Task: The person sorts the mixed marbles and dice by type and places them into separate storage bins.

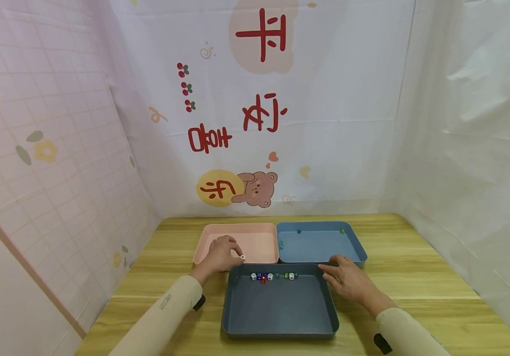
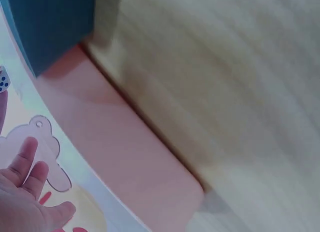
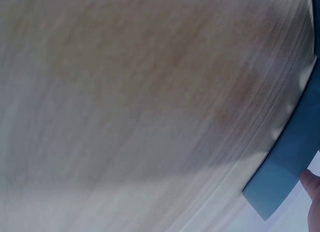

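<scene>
My left hand [image 1: 223, 253] pinches a white die [image 1: 243, 257] above the near edge of the pink tray [image 1: 237, 229]. In the left wrist view that die [image 2: 4, 80] shows blue pips at a fingertip, with the other fingers spread below. My right hand [image 1: 348, 281] rests at the far right corner of the dark grey tray [image 1: 281, 311], its fingers stretched out over the rim. Inside the dark tray, near its far wall, lies a row of small dice: white dice [image 1: 253, 277], a red die [image 1: 263, 280], a blue die [image 1: 259, 276] and green pieces [image 1: 286, 276].
A blue tray [image 1: 317, 227] stands behind the dark one, right beside the pink tray, and holds a few small green and blue pieces [image 1: 343, 231]. All three trays stand on a wood-grain table [image 1: 415, 277]. White printed cloth [image 1: 339, 123] hangs behind and at both sides.
</scene>
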### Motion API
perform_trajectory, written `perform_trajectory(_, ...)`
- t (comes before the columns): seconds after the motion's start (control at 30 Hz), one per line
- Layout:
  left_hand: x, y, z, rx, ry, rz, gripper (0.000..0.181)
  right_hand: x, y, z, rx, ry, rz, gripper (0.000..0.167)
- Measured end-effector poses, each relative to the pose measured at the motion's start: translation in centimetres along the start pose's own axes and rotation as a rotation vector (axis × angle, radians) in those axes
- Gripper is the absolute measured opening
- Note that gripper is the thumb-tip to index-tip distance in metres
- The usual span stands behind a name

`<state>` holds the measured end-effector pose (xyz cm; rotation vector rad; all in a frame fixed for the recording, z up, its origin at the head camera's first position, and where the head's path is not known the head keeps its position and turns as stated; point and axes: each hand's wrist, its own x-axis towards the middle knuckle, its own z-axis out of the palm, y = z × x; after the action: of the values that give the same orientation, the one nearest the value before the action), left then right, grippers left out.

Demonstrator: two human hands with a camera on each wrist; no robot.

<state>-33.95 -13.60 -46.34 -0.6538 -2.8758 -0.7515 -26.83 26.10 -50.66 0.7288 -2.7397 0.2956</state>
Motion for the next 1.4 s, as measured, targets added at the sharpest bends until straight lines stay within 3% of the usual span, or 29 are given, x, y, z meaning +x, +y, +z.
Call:
perform_trajectory(0.2, 0.8, -0.6, -0.8, 0.031, 0.036, -0.018, 0.009, 0.0, 0.1, 0.0, -0.006, -0.001, -0.003, 0.035)
perform_trajectory(0.53, 2.6, -1.6, -1.7, 0.004, 0.098, -0.160, 0.011, 0.0, 0.1, 0.5, -0.020, 0.013, -0.008, 0.035)
perform_trajectory(0.9, 3.7, -2.7, -1.5, 0.040, 0.156, -0.280, 0.015, 0.0, 0.2, 0.5, -0.031, 0.006, 0.004, 0.035)
perform_trajectory(1.1, 3.8, -3.6, -1.1, 0.063, 0.122, -0.332, 0.018, -0.1, 0.1, 0.5, -0.033, 0.011, 0.003, 0.034)
perform_trajectory(1.4, 4.0, -4.7, -0.2, 0.061, 0.075, -0.349, 0.018, -0.1, 0.0, 0.3, -0.021, 0.016, -0.002, 0.034)
